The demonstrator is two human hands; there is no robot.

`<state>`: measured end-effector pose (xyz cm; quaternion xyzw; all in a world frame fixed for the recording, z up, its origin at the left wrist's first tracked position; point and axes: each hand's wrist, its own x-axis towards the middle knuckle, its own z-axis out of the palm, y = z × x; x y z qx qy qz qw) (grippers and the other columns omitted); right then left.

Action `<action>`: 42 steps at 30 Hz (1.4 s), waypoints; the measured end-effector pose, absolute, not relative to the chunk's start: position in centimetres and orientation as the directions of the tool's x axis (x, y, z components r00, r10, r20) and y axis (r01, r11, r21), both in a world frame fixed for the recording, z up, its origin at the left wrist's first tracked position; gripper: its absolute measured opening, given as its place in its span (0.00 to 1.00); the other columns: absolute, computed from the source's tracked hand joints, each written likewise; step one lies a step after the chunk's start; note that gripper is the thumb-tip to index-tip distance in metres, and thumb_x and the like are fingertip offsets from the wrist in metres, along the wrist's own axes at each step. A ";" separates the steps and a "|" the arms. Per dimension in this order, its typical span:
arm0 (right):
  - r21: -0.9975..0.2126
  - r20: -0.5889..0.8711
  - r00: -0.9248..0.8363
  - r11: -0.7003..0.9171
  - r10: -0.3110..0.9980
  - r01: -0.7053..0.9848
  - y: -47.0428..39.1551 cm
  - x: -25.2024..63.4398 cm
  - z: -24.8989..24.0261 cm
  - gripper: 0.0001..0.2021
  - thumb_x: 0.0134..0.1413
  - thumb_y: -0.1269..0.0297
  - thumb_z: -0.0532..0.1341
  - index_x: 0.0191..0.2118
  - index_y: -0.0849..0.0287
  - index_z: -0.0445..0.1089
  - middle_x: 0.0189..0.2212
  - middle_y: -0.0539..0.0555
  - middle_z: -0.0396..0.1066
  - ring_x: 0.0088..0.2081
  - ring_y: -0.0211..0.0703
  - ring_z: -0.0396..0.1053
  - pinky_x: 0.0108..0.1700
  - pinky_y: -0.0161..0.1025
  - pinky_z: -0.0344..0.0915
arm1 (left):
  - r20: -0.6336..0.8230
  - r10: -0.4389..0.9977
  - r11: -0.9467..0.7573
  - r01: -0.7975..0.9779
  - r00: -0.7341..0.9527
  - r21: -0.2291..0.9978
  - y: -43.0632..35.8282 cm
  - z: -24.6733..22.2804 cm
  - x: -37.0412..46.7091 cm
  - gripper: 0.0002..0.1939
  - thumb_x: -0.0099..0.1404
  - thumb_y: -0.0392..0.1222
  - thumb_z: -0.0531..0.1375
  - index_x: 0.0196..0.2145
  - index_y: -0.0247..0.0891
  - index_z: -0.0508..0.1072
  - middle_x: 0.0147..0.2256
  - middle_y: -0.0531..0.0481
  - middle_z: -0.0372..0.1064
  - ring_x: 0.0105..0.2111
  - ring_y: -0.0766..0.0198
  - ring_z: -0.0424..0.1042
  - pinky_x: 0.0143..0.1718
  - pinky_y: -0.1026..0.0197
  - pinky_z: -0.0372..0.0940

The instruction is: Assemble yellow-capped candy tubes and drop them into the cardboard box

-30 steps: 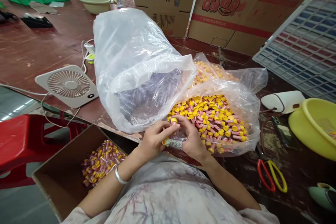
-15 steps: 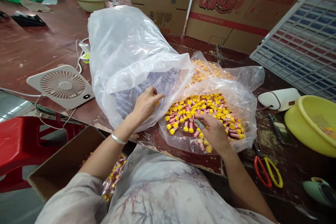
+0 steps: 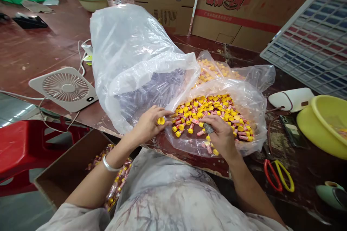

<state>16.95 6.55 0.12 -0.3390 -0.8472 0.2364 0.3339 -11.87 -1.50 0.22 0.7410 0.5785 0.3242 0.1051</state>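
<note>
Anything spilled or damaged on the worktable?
The red tabletop looks damaged: its surface is worn to a pale patch beside the scissors, and its front edge is chipped. No spill stands out; the yellow-capped pieces by the right hand seem bagged.

The left hand (image 3: 148, 124) has drawn back from the clear tubes (image 3: 159, 88) beyond it; a yellow cap (image 3: 161, 120) now shows plainly within its grip.

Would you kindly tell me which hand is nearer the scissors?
Right: the right hand, at the yellow-capped pieces, is left of the scissors; the left hand is farther left.
</note>
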 end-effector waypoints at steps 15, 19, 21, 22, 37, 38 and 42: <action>-0.541 0.408 -0.795 0.821 0.448 0.184 3.0 13.4 1.9 0.27 0.61 0.68 0.61 0.66 0.54 0.62 0.58 0.60 0.72 0.61 0.52 0.69 0.63 0.53 0.66 | -0.073 0.997 0.068 0.140 0.034 0.988 -5.1 0.6 -6.3 0.19 0.67 0.56 0.62 0.38 0.35 0.78 0.29 0.52 0.70 0.29 0.66 0.66 0.32 0.63 0.61; -0.418 0.497 -0.724 0.863 0.479 0.284 1.7 12.3 0.0 0.32 0.56 0.65 0.65 0.66 0.57 0.59 0.54 0.64 0.72 0.58 0.58 0.68 0.62 0.57 0.66 | -0.176 0.984 0.177 -0.161 0.020 0.971 -5.0 -0.2 -5.0 0.21 0.62 0.57 0.67 0.35 0.33 0.76 0.28 0.53 0.67 0.29 0.67 0.63 0.32 0.64 0.59; -0.408 0.516 -0.707 0.865 0.484 0.294 1.4 11.7 -0.3 0.31 0.55 0.65 0.65 0.64 0.56 0.61 0.50 0.62 0.73 0.54 0.57 0.70 0.60 0.57 0.67 | -0.196 0.979 0.206 -0.246 0.064 0.947 -4.8 -0.5 -4.6 0.21 0.57 0.55 0.71 0.37 0.33 0.76 0.31 0.52 0.68 0.31 0.66 0.65 0.36 0.63 0.61; -0.412 0.508 -0.716 0.865 0.479 0.286 1.4 11.6 -0.2 0.30 0.54 0.66 0.65 0.63 0.55 0.61 0.50 0.61 0.74 0.54 0.57 0.70 0.61 0.58 0.66 | -0.199 0.975 0.218 -0.271 0.097 0.938 -4.6 -0.5 -4.7 0.22 0.54 0.53 0.72 0.38 0.33 0.76 0.31 0.52 0.69 0.32 0.65 0.66 0.37 0.62 0.62; -0.346 0.051 -0.644 0.618 0.763 0.705 6.4 16.7 -2.7 0.20 0.51 0.81 0.58 0.48 0.55 0.73 0.46 0.55 0.77 0.46 0.49 0.76 0.49 0.43 0.71 | 0.048 0.973 0.216 0.963 -0.226 0.164 5.7 -0.7 -12.1 0.14 0.69 0.39 0.55 0.47 0.35 0.77 0.45 0.34 0.77 0.45 0.44 0.76 0.42 0.52 0.67; -0.317 0.021 -0.654 0.625 0.756 0.713 6.1 16.3 -2.8 0.22 0.50 0.81 0.58 0.49 0.54 0.73 0.47 0.55 0.76 0.46 0.48 0.75 0.48 0.42 0.71 | 0.044 0.963 0.256 0.954 -0.265 0.156 5.8 -0.8 -11.7 0.14 0.70 0.40 0.54 0.47 0.34 0.76 0.45 0.33 0.77 0.45 0.44 0.77 0.42 0.51 0.68; -0.184 -0.028 -0.674 0.659 0.738 0.729 5.2 14.7 -3.1 0.29 0.49 0.82 0.60 0.56 0.52 0.70 0.49 0.57 0.73 0.48 0.50 0.73 0.46 0.40 0.70 | -0.014 0.943 0.331 0.934 -0.332 0.133 5.4 -1.4 -10.3 0.16 0.72 0.37 0.51 0.50 0.29 0.73 0.44 0.29 0.77 0.45 0.44 0.78 0.43 0.51 0.69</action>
